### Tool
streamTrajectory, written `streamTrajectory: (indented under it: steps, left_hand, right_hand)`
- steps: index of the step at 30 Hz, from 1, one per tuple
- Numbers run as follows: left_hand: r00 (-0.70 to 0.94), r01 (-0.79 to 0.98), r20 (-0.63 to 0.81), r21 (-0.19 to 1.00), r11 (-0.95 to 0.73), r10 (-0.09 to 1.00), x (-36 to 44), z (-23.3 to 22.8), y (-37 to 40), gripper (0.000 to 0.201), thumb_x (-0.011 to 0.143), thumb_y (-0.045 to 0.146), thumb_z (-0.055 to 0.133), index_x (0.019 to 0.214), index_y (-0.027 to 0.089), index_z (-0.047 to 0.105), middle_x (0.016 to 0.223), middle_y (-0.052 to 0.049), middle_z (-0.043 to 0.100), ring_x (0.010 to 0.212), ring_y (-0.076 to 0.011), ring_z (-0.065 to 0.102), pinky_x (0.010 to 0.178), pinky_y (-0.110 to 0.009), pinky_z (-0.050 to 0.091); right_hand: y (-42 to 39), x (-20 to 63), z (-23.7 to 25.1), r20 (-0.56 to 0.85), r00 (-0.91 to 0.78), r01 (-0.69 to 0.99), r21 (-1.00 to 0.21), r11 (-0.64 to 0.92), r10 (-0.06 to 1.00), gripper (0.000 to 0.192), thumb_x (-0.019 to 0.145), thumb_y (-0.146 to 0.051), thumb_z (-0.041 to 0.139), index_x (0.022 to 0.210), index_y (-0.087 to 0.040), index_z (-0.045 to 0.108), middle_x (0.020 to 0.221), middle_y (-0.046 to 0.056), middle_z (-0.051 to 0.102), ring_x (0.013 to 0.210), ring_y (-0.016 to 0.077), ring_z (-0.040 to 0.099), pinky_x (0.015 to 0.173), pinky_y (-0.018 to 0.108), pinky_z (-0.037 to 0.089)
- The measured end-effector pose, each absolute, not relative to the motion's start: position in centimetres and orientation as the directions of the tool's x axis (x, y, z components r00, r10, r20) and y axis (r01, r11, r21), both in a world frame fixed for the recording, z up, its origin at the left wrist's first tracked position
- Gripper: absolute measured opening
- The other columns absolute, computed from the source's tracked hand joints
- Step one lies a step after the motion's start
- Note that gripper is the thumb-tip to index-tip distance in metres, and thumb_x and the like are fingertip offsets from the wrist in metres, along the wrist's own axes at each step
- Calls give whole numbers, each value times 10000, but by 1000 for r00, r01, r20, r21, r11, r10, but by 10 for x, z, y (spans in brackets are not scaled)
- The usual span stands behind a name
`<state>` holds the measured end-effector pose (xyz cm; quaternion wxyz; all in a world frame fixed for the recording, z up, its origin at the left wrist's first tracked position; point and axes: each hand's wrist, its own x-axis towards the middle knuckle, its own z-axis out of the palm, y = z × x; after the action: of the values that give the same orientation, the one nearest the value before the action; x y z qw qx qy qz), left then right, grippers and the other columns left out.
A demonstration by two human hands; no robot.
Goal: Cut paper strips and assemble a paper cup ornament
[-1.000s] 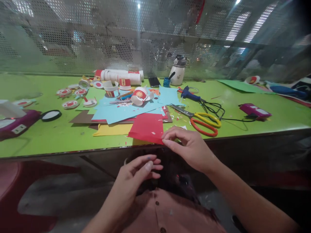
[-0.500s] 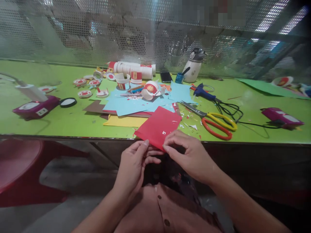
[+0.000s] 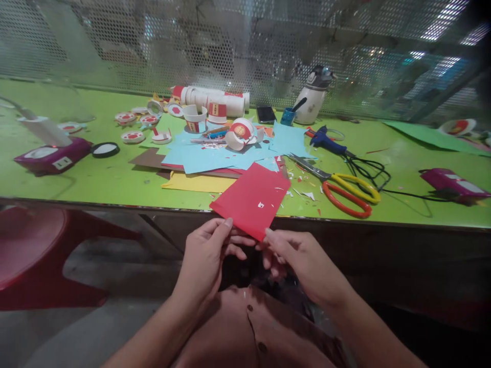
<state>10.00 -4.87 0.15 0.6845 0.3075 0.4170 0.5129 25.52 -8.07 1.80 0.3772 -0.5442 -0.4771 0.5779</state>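
A red paper sheet (image 3: 253,198) hangs half over the front edge of the green table (image 3: 95,184), with tiny white scraps on it. My left hand (image 3: 207,255) pinches its near left edge between thumb and fingers. My right hand (image 3: 303,263) grips the sheet's near corner from below, fingers curled. Both hands sit just in front of the table edge, above my lap.
Blue, yellow and brown paper sheets (image 3: 215,158) lie piled behind the red one. Orange and yellow scissors (image 3: 341,191) and a blue glue gun (image 3: 326,140) lie to the right. Paper cups (image 3: 238,134), round cut-outs (image 3: 132,137), a white bottle (image 3: 312,97) and purple boxes (image 3: 51,156) stand around.
My right hand has pulled the red sheet toward me over the table edge. My left hand rose from my lap and took hold of its near edge.
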Motion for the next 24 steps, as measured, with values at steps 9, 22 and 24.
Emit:
streamTrajectory:
  steps: [9,22,24]
  left_hand:
    - [195,-422,-258,849,319,946,100,2,-48,181,790,291,616,736,120,596,628,-54,648,544,-145,615,407,-192,397]
    - [193,-304,-285,892,333,939,109,-7,-46,309,759,386,679,637,119,582,530,0,575,412,-37,409,419,-171,289]
    - [178,-298,-293,894,335,939,109,-7,-47,310,754,380,685,619,126,570,516,5,573,411,-44,415,429,-177,298]
  right_hand:
    - [-76,243,5,-317,-130,-282,-897,-341,940,281,821,-354,619,659,-125,600,516,-12,569,405,48,439,409,174,319]
    - [-72,249,16,-187,-155,21,-982,-186,970,235,849,-355,590,750,-150,650,617,-25,558,515,56,457,462,163,362]
    - [-72,250,19,-186,-150,41,-982,-182,971,235,846,-361,589,758,-154,654,620,-24,554,527,64,459,468,168,370]
